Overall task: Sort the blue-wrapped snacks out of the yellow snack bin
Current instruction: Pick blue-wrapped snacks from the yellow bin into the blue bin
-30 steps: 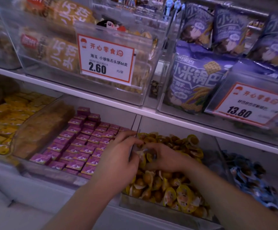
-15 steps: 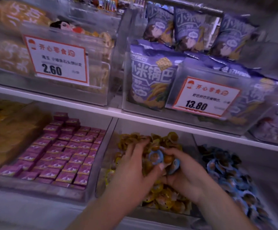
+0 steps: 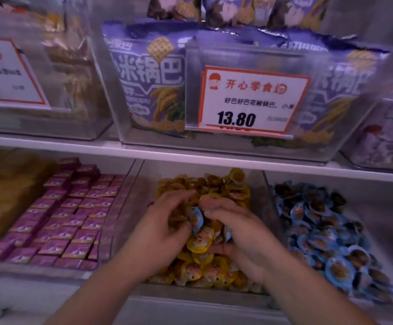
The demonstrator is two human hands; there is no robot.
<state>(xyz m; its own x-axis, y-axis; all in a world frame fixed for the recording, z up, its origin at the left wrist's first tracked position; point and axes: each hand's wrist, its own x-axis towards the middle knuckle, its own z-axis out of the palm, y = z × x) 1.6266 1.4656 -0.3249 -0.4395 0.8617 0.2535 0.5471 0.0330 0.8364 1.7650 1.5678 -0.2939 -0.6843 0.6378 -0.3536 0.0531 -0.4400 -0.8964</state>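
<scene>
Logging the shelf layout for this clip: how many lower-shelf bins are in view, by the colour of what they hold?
Yellow snack bin: 1
Blue snack bin: 1
Pink box bin: 1
Tan bin, far left, blurred: 1
Total: 4

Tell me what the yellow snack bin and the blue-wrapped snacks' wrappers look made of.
Yellow snack bin: clear, glossy hard plastic, probably acrylic; the shelf shows through its walls.
Blue-wrapped snacks: thin printed film or foil lids with a slight sheen; too blurred to say which.
</scene>
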